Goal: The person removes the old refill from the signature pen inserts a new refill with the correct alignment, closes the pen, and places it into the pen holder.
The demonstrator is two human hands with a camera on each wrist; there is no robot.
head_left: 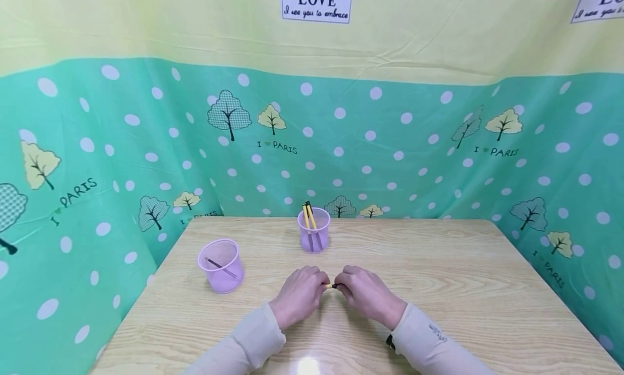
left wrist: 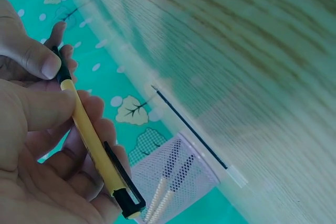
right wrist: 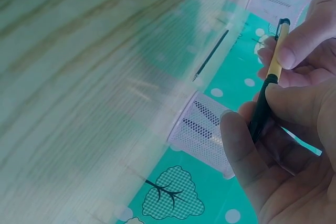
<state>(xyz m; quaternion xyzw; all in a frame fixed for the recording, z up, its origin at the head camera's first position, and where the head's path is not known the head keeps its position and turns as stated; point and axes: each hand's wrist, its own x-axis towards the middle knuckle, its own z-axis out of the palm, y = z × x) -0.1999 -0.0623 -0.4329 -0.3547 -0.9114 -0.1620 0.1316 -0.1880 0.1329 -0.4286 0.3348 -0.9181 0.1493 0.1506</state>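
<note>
Both hands meet over the table at a yellow ballpoint pen (left wrist: 90,135) with a black grip, clip and end. In the head view, my left hand (head_left: 300,293) pinches its yellow barrel. My right hand (head_left: 369,293) holds the black grip (right wrist: 261,108) between thumb and fingers. Seen from the left wrist, the clip end points away from the right hand. A thin dark pen refill (left wrist: 191,129) with a pale end lies on the table near the hands; I cannot make it out in the head view.
Beyond the hands, a purple mesh cup (head_left: 319,245) holds yellow-and-black pens (head_left: 310,217). Another purple mesh cup (head_left: 225,280) stands to the left with a thin dark stick (head_left: 220,266) inside. A patterned curtain (head_left: 341,147) hangs around the wooden table (head_left: 439,288).
</note>
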